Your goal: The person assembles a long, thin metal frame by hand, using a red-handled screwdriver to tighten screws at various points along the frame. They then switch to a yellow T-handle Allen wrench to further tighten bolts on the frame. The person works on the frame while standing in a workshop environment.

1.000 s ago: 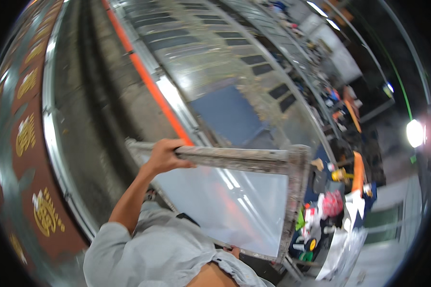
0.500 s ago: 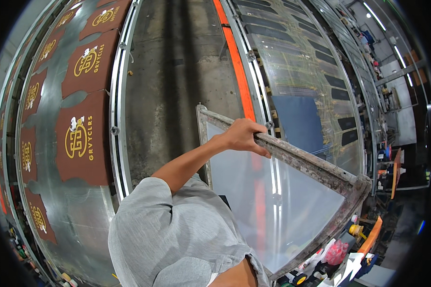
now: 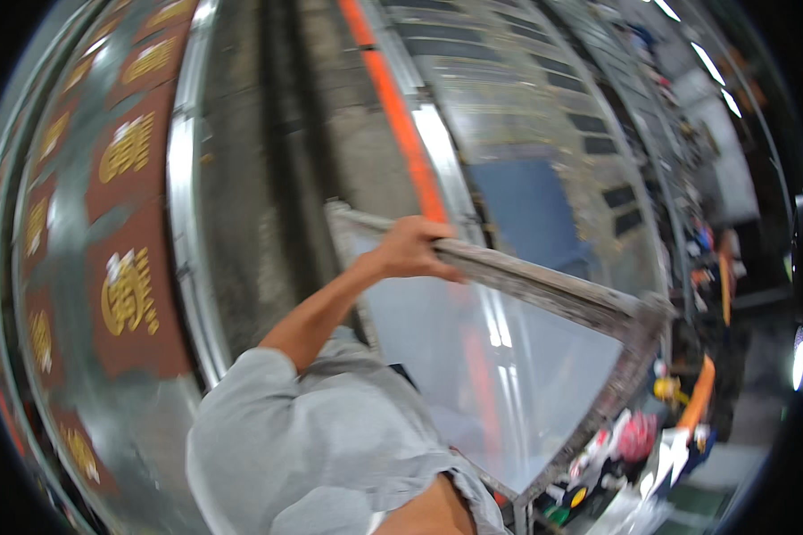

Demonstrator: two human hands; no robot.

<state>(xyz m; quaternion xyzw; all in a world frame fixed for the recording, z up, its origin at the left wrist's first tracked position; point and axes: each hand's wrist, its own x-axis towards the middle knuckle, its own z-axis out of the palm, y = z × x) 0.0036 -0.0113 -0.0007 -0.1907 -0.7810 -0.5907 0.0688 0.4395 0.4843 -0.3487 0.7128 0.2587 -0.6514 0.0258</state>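
My left hand (image 3: 410, 251) is closed around the upper bar of a worn, grey-brown screen printing frame (image 3: 558, 283), its thumb over the near side. Pale, translucent mesh (image 3: 500, 374) fills the frame and reflects light strips and an orange band. The frame leans at a slant in front of my body, on the right. Of my right arm, only a bare part (image 3: 433, 513) below the grey sleeve shows at the lower edge; that hand is out of sight.
On the left, a long table (image 3: 165, 415) carries brown fabric pieces (image 3: 138, 303) with yellow and white prints. A concrete aisle (image 3: 250, 178) separates it from the right-hand table, where a blue-grey sheet (image 3: 526, 209) and dark pieces lie. Bottles and a pink bundle (image 3: 638, 435) crowd the lower right.
The whole view has shifted and blurred, with both tables and the aisle sliding left. My left hand and the screen printing frame sit slightly farther left in the picture; the grip is the same.
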